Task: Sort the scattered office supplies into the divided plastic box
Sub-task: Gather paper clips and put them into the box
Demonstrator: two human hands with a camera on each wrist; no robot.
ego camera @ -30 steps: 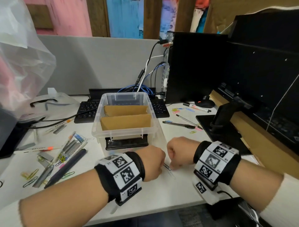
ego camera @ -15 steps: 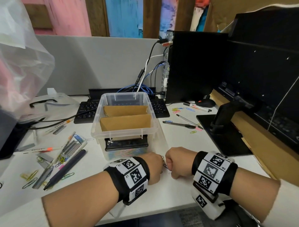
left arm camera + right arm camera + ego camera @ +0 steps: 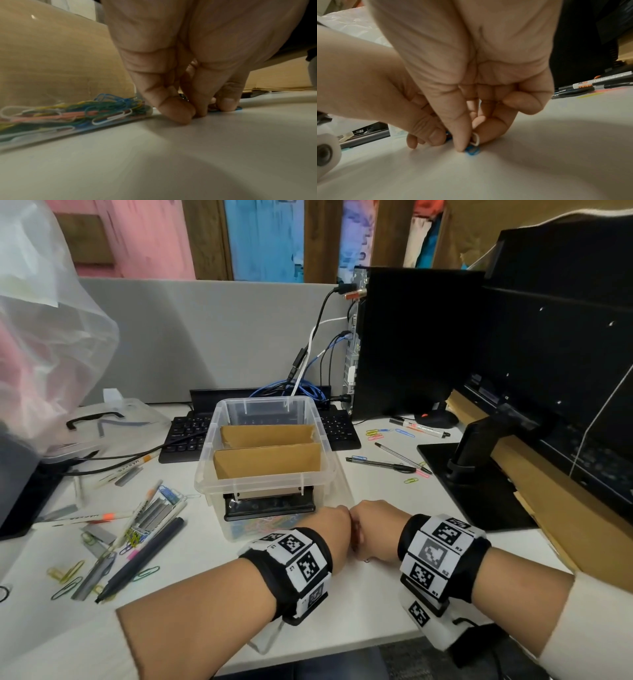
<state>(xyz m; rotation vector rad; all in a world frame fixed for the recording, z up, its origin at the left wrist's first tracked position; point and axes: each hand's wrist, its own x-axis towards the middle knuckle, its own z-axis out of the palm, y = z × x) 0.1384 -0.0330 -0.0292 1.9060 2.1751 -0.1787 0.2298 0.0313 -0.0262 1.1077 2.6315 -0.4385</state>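
Paper clips [image 3: 472,151] on table [image 3: 359,621], at 6 o'clock of plastic box [image 3: 263,474] | change: my left hand [image 3: 329,534] and right hand [image 3: 375,530] have closed together, knuckles now touching | each pinches clips | lift into box likely next.

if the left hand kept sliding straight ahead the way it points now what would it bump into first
Most likely the near wall of the clear plastic box, just beyond the left hand; depth is unclear.
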